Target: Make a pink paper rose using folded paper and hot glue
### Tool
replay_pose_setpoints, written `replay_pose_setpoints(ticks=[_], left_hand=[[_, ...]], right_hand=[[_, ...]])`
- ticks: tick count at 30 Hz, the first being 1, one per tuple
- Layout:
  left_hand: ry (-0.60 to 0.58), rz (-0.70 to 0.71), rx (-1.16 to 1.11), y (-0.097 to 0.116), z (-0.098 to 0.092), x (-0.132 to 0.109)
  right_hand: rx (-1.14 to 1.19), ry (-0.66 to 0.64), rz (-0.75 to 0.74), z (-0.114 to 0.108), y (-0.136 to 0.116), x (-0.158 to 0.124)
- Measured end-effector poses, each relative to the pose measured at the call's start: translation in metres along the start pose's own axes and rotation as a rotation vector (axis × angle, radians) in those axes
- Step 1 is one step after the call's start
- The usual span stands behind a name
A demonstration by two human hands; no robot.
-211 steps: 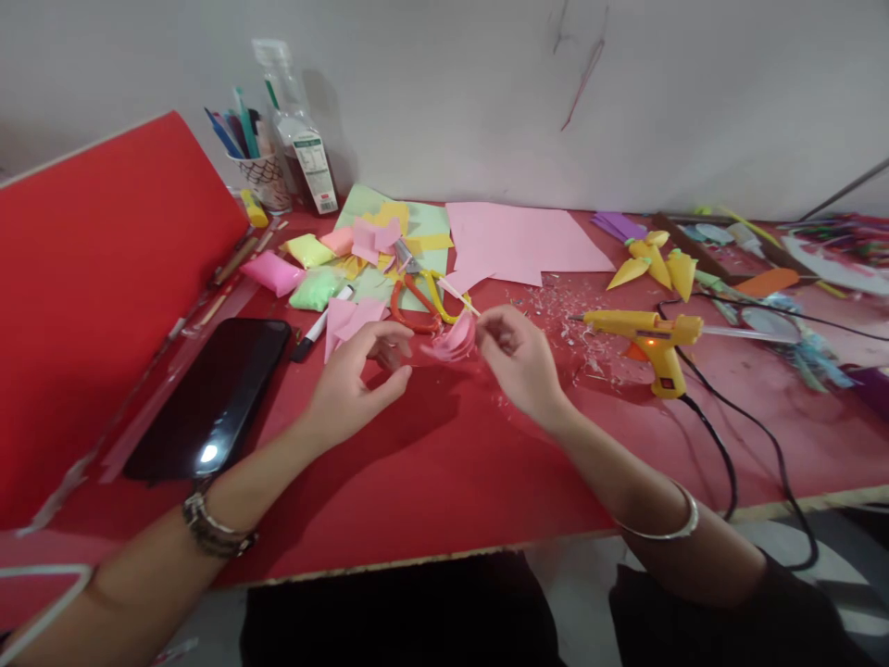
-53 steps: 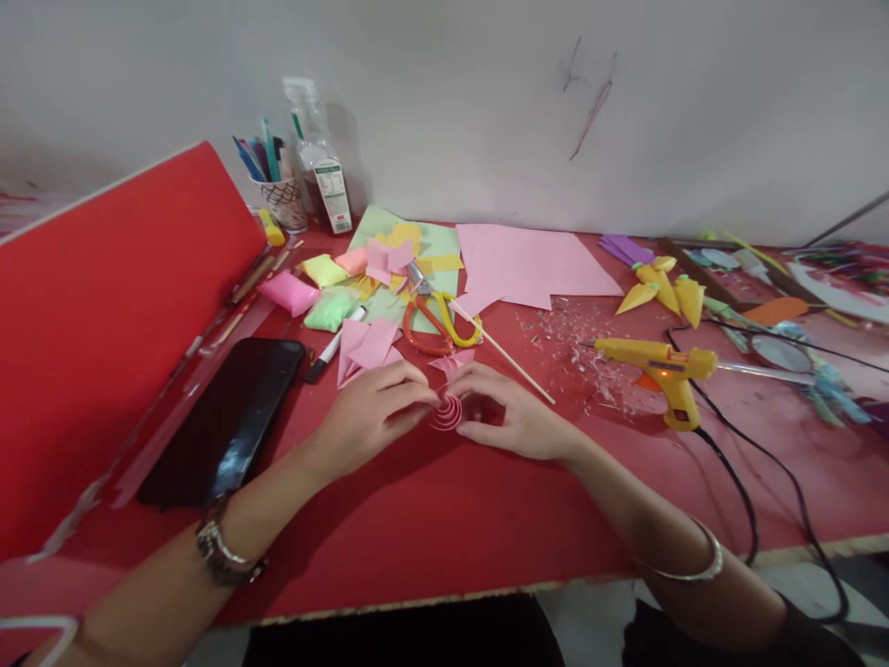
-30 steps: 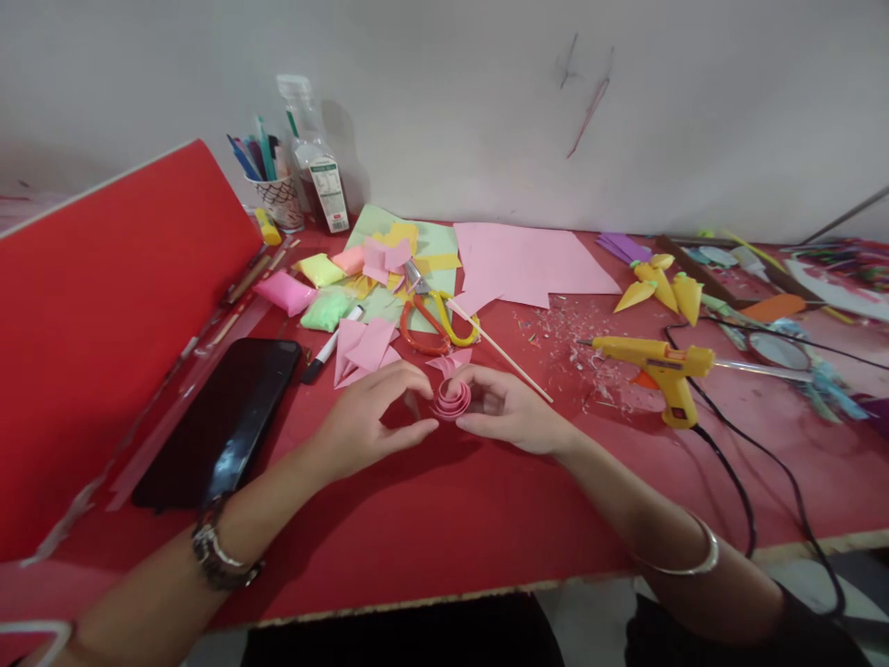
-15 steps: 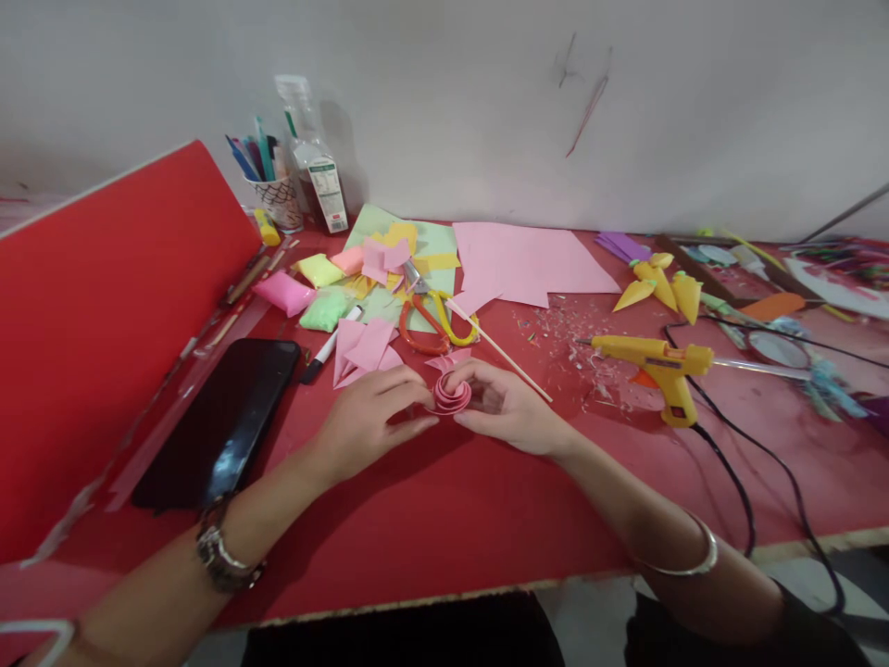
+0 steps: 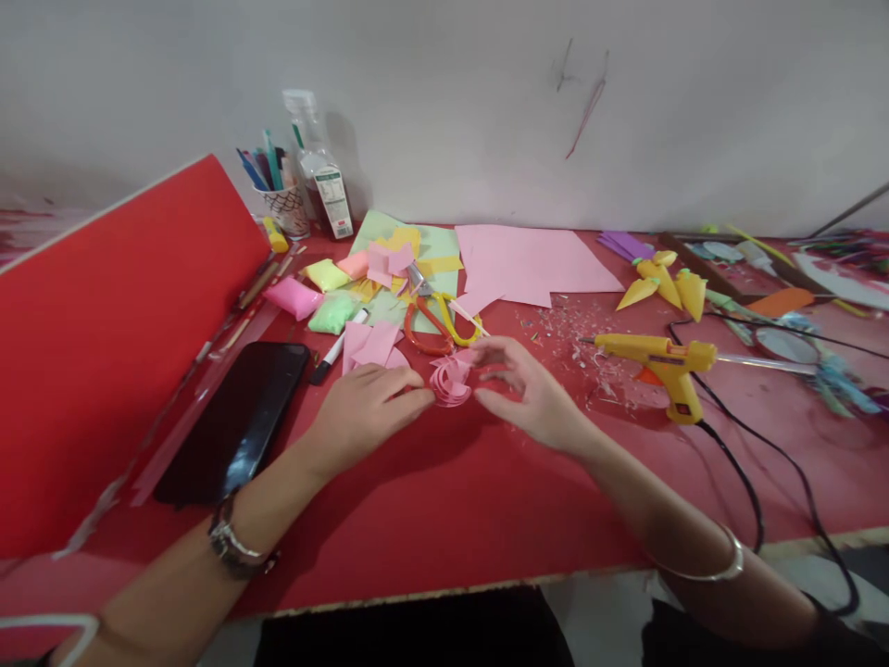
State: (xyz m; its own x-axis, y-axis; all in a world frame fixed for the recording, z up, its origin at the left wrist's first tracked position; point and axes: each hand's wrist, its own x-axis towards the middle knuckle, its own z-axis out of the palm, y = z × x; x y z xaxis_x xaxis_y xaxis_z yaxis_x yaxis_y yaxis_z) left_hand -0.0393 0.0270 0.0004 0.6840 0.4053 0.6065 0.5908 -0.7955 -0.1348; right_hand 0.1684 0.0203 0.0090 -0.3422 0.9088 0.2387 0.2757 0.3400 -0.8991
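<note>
A pink paper spiral [image 5: 451, 382], its loops loose and spread, sits on the red table between my two hands. My left hand [image 5: 375, 408] has its fingers closed together, with thumb and fingertips at the spiral's left edge. On the other side, my right hand [image 5: 532, 394] is open with fingers curved and apart, just off the spiral. Behind the spiral lie scissors [image 5: 427, 335] with one orange and one yellow handle. A thin white stick [image 5: 472, 318] is partly hidden by my right hand. Cut pink paper pieces [image 5: 375, 345] lie beyond my left hand.
A yellow glue gun [image 5: 657, 357] with a black cord rests at right, near paper scraps [image 5: 604, 366]. At left are a black phone [image 5: 236, 421], a marker [image 5: 338, 347] and a red board [image 5: 131, 343]. Pink sheet paper [image 5: 534, 264] and a bottle [image 5: 325, 181] stand farther back.
The tightly wound pink paper spiral has loosened and its loops have spread. My right hand has let go of it and moved slightly right. The view has shifted a little.
</note>
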Motion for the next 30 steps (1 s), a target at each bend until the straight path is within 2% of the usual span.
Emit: replay_pose_setpoints(ticks=[3, 6, 8, 10, 12, 13, 15, 18, 23, 26, 30], left_hand=[[0.018, 0.084, 0.073, -0.001, -0.003, 0.0], [0.021, 0.127, 0.103, -0.001, -0.005, 0.001], [0.006, 0.121, 0.108, 0.0, -0.006, 0.0], [0.003, 0.109, 0.1, 0.001, -0.007, 0.0], [0.0, 0.103, 0.092, 0.001, -0.006, 0.0], [0.001, 0.1, 0.092, 0.001, -0.005, -0.001], [-0.007, 0.088, 0.097, 0.002, -0.005, -0.001], [-0.003, 0.063, 0.092, 0.003, -0.005, -0.001], [0.015, 0.03, 0.072, 0.004, -0.005, -0.001], [0.032, 0.04, 0.087, 0.004, -0.006, 0.0], [0.069, 0.097, 0.132, 0.002, -0.01, 0.002]], right_hand=[[-0.227, 0.092, 0.048, -0.021, -0.014, -0.012], [-0.619, 0.07, 0.107, -0.046, -0.034, -0.034], [-0.939, 0.134, 0.19, -0.06, -0.048, -0.05], [-1.25, 0.294, 0.43, -0.071, -0.056, -0.063], [-1.401, 0.392, 0.723, -0.081, -0.057, -0.071], [-1.413, 0.415, 0.823, -0.087, -0.055, -0.073], [-1.364, 0.452, 0.88, -0.099, -0.044, -0.076], [-1.268, 0.468, 0.832, -0.116, -0.021, -0.077], [-1.202, 0.324, 0.661, -0.12, 0.005, -0.077], [-1.076, 0.341, 0.625, -0.113, 0.004, -0.074], [-1.033, 0.511, 0.574, -0.108, -0.012, -0.063]])
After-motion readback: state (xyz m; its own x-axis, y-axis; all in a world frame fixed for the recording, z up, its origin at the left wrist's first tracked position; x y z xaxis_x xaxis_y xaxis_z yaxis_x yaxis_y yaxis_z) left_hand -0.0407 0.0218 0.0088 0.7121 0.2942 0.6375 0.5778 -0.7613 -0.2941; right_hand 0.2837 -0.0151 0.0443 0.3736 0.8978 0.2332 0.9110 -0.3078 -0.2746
